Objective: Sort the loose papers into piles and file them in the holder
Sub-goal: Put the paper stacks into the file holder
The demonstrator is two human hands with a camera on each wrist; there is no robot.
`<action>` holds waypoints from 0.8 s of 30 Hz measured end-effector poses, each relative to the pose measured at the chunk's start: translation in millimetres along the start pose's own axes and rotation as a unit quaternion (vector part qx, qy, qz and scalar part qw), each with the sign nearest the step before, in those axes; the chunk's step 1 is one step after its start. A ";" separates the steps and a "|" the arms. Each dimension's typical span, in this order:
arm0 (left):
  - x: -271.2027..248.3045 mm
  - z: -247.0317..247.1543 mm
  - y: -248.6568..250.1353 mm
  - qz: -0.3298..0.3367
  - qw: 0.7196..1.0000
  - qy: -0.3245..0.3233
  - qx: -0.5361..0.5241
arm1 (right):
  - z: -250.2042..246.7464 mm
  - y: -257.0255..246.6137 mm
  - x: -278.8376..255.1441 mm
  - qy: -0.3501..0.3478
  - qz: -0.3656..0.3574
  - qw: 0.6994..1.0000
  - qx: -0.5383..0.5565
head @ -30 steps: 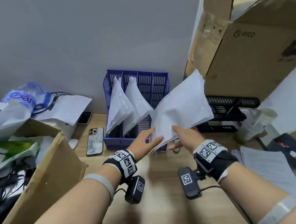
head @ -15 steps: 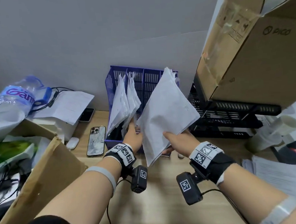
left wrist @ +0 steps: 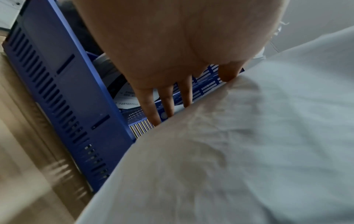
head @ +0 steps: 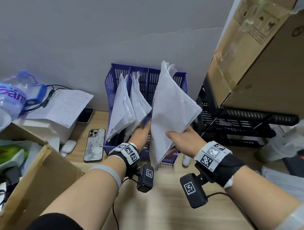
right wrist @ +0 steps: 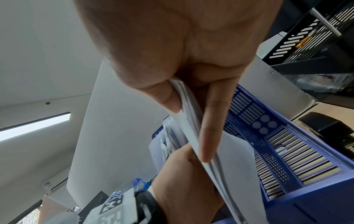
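A blue slotted file holder [head: 127,65] stands against the wall. White paper piles lean in its left slot [head: 122,107] and middle slot [head: 139,101]. My right hand [head: 181,139] pinches a thick stack of white papers [head: 170,110] between thumb and fingers and holds it almost upright over the right slot. In the right wrist view the thumb and index finger of that hand [right wrist: 189,112] clamp the stack's edge [right wrist: 191,136]. My left hand [head: 140,133] reaches into the holder with straight fingers [left wrist: 166,103] that lie against the stack's left face [left wrist: 249,144]. The stack's lower end is hidden.
A large cardboard box [head: 269,63] overhangs a black tray rack [head: 246,123] just right of the holder. A phone [head: 95,145] and an earbud case [head: 68,146] lie to the left. An open carton [head: 35,175] stands front left, and loose sheets [head: 291,186] lie at right.
The stack has swung from a slanted hold to nearly upright and moved left over the holder's right slot. My left hand left the stack's corner and slid into the holder beside it.
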State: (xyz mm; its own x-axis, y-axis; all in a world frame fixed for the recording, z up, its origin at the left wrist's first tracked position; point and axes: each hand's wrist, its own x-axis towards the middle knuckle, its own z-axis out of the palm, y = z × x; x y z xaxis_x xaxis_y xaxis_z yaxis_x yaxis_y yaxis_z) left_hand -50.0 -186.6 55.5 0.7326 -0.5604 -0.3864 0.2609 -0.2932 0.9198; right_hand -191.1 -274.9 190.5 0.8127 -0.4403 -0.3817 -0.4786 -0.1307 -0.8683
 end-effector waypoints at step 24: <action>-20.5 3.7 -25.6 0.044 0.988 0.082 0.121 | 21.9 69.6 57.4 0.039 0.106 0.990 0.081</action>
State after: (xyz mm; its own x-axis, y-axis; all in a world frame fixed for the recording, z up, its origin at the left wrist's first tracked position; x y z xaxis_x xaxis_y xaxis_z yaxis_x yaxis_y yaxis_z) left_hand -74.0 -170.5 39.5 0.8431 -0.4648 -0.2703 0.0474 -0.4365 0.8985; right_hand -170.5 -289.9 101.3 0.6689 -0.5109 -0.5400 -0.5705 0.1129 -0.8135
